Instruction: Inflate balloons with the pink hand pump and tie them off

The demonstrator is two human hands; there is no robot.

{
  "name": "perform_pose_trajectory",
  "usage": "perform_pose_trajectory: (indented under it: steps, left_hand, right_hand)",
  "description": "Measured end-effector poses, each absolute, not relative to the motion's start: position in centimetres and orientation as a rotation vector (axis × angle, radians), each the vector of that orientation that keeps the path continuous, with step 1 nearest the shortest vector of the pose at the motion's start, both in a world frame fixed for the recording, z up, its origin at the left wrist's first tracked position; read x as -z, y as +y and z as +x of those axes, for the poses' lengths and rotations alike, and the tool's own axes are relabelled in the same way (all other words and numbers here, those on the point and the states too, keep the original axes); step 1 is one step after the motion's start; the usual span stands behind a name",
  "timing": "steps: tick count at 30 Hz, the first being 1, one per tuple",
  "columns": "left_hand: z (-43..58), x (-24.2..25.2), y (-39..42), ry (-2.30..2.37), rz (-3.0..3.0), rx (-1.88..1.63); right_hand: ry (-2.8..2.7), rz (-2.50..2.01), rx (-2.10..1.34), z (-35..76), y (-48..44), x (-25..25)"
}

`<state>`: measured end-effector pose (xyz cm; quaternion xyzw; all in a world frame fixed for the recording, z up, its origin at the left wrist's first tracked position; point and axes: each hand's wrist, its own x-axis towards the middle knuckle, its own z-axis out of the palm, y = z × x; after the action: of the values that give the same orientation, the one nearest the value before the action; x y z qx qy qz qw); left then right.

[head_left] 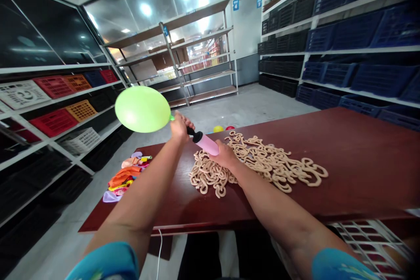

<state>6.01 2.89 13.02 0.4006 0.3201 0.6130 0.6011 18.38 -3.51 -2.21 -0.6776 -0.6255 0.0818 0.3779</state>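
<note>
Left hand (180,127) closed on neck of green balloon (142,109); right hand (225,155) wrapped around pink pump (207,143) (beige coils (210,172) heaped on table (361,153)).

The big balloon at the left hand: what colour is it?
The balloon is light lime green, seen best in the head view.

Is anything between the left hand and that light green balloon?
Nothing visible: the left hand is closed at the neck of the oval light green balloon. The cylindrical pink pump, held by the right hand, is on the opposite side.
</note>
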Motion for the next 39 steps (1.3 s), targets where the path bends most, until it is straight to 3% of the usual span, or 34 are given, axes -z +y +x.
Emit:
perform_pose_trajectory:
  steps: [6,17,30,39]
  left_hand:
    - [5.2,-13.2,2.7,0.720,0.928,-1.443]
    - [-2.4,-22.0,3.9,0.660,0.959,-1.560]
    - [5.6,-12.6,3.0,0.718,0.952,-1.416]
    - [2.7,-15.0,3.1,0.722,0.886,-1.454]
  right_hand:
    - [-1.631,-1.688,-0.162,18.3,-3.7,2.2]
    - [-1.637,-1.680,-0.180,18.5,-3.1,2.7]
    - [-1.641,-1.729,-0.150,18.4,-3.5,2.4]
    - [-1.653,-1.712,-0.164,18.5,-3.6,2.1]
